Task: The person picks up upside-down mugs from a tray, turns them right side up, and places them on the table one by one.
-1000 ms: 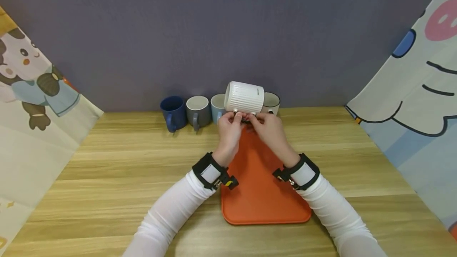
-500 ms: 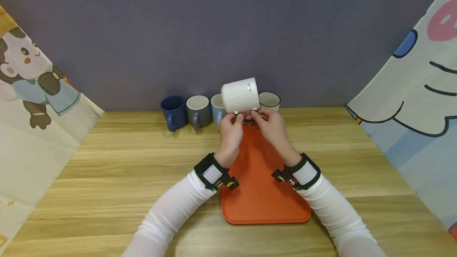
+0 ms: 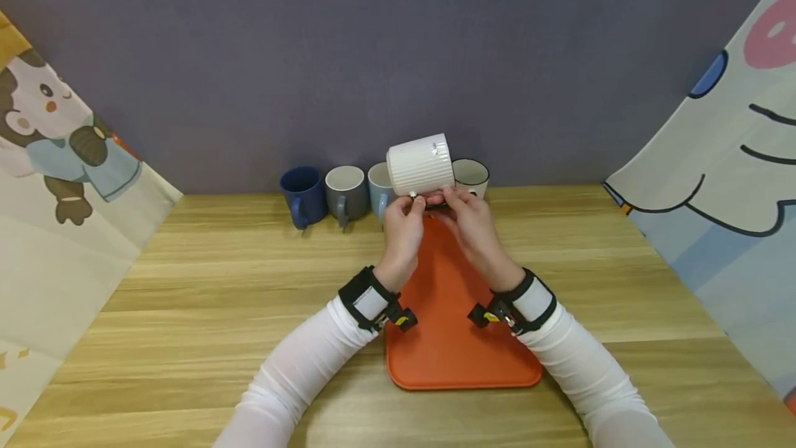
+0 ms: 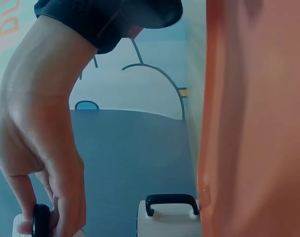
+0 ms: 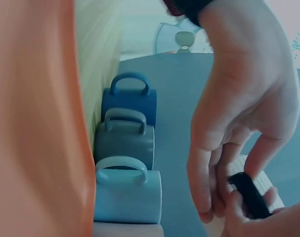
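Note:
A white ribbed mug (image 3: 419, 166) with a black handle is held on its side above the far end of the orange tray (image 3: 466, 358), handle toward me. My left hand (image 3: 401, 230) pinches the left end of the handle with thumb and fingers. On the other end, the thumb and fingers of my right hand (image 3: 475, 230) hold the handle near the mug wall. In the left wrist view the right hand (image 4: 48, 133) closes around the black handle (image 4: 41, 220). The right wrist view shows the left hand (image 5: 248, 84) at the handle (image 5: 253, 200); the mug body is mostly hidden there.
Along the wall stand a dark blue mug (image 3: 302, 189), a grey mug (image 3: 347, 199), a light blue mug (image 3: 379, 185) and a cream mug (image 3: 470, 173) with a black rim. The held mug partly overlaps the last two. The wooden tabletop (image 3: 218, 310) surrounds the tray.
The white mug has tilted so its right end is raised, and moved slightly left. My right hand has shifted its fingers along the handle; the left hand has barely moved.

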Available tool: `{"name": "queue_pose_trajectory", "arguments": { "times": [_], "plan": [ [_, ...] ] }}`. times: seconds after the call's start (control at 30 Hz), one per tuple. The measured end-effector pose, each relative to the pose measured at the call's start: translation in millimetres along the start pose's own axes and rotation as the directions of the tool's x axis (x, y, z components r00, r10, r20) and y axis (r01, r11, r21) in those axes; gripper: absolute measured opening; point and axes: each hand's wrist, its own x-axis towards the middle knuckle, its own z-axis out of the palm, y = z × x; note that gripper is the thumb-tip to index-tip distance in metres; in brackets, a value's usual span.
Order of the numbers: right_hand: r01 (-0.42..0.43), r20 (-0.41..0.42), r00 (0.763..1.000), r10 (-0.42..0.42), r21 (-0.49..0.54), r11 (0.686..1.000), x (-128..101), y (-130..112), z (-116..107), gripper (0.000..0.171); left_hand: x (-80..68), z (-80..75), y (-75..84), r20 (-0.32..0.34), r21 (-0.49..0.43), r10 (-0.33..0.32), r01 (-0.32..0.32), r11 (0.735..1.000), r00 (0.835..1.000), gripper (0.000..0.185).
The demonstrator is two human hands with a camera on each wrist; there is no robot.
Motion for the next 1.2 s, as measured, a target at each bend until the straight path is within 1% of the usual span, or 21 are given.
{"name": "queue_pose_trajectory", "arguments": {
  "times": [0.1, 0.2, 0.27, 0.37, 0.47, 0.53, 0.63, 0.7, 0.77, 0.87, 0.93, 1.0, 1.07, 1.1, 1.13, 1.17, 1.2],
  "plan": [
    [-0.031, 0.042, 0.999, 0.026, 0.109, 0.994, 0, -2, 0, 0.022, -0.4, 0.8, 1.4, 0.008, -0.017, 0.003, -0.003, 1.0, 1.0, 0.022],
    [-0.051, 0.099, 0.995, 0.032, 0.187, 0.981, 0, -2, -3, 0.024, -1.0, 1.3, 3.2, 0.021, -0.042, -0.002, 0.003, 0.999, 1.0, 0.023],
    [-0.059, 0.13, 0.991, 0.03, 0.232, 0.971, 0, -2, -4, 0.023, -1.5, 1.6, 4.5, 0.032, -0.056, -0.004, 0.006, 0.998, 0.999, 0.023],
    [-0.072, 0.146, 0.989, 0.031, 0.288, 0.955, 1, -2, -5, 0.023, -2.2, 1.8, 6.4, 0.05, -0.077, -0.006, 0.01, 0.997, 0.999, 0.023],
    [-0.088, 0.133, 0.99, 0.046, 0.334, 0.938, 1, -2, -5, 0.023, -2.8, 2.5, 7.8, 0.056, -0.097, -0.009, 0.015, 0.995, 0.998, 0.022],
    [-0.102, 0.122, 0.991, 0.06, 0.373, 0.922, 0, -3, -5, 0.023, -3.1, 3.1, 8.3, 0.053, -0.11, -0.01, 0.016, 0.994, 0.999, 0.021],
    [-0.115, 0.101, 0.992, 0.08, 0.402, 0.908, -2, -5, -3, 0.025, -3.2, 3.8, 8.3, 0.046, -0.121, -0.011, 0.017, 0.992, 0.999, 0.019],
    [-0.117, 0.091, 0.992, 0.086, 0.425, 0.898, -3, -6, -3, 0.025, -3.1, 4.3, 8.2, 0.055, -0.143, -0.01, 0.018, 0.99, 0.998, 0.018],
    [-0.105, 0.076, 0.994, 0.08, 0.425, 0.899, -5, -8, -2, 0.026, -3.2, 4.5, 7.6, 0.072, -0.148, -0.011, 0.022, 0.989, 0.997, 0.019],
    [-0.065, 0.054, 0.997, 0.048, 0.411, 0.909, -8, -10, -1, 0.027, -2.1, 4.3, 5.9, 0.105, -0.136, -0.01, 0.024, 0.99, 0.994, 0.021],
    [-0.037, 0.038, 0.999, 0.024, 0.383, 0.923, -9, -11, -1, 0.028, -0.8, 3.5, 4.1, 0.117, -0.105, -0.011, 0.023, 0.994, 0.993, 0.023],
    [-0.013, 0.026, 1.0, 0.003, 0.367, 0.93, -9, -11, -1, 0.03, 1.1, 2.1, 2.2, 0.118, -0.058, -0.001, 0.008, 0.998, 0.993, 0.024],
    [0.01, 0.007, 1.0, -0.014, 0.363, 0.932, -9, -10, -2, 0.032, 2.3, 0.3, 0.4, 0.129, 0.018, 0.027, -0.029, 0.999, 0.991, 0.024],
    [0.022, -0.007, 1.0, -0.021, 0.366, 0.931, -8, -10, -3, 0.033, 2.7, -1.1, -0.5, 0.139, 0.077, 0.053, -0.064, 0.995, 0.989, 0.023],
    [0.035, -0.02, 0.999, -0.03, 0.369, 0.929, -8, -10, -4, 0.033, 2.6, -2.7, -1.3, 0.15, 0.153, 0.092, -0.115, 0.982, 0.984, 0.022],
    [0.045, -0.03, 0.999, -0.037, 0.374, 0.926, -7, -10, -5, 0.033, 2.7, -4.5, -2.5, 0.168, 0.238, 0.142, -0.18, 0.954, 0.975, 0.02],
    [0.062, -0.049, 0.998, -0.047, 0.375, 0.925, -7, -10, -6, 0.033, 2.8, -6.5, -3.9, 0.196, 0.323, 0.195, -0.251, 0.912, 0.961, 0.019]
  ]
}}
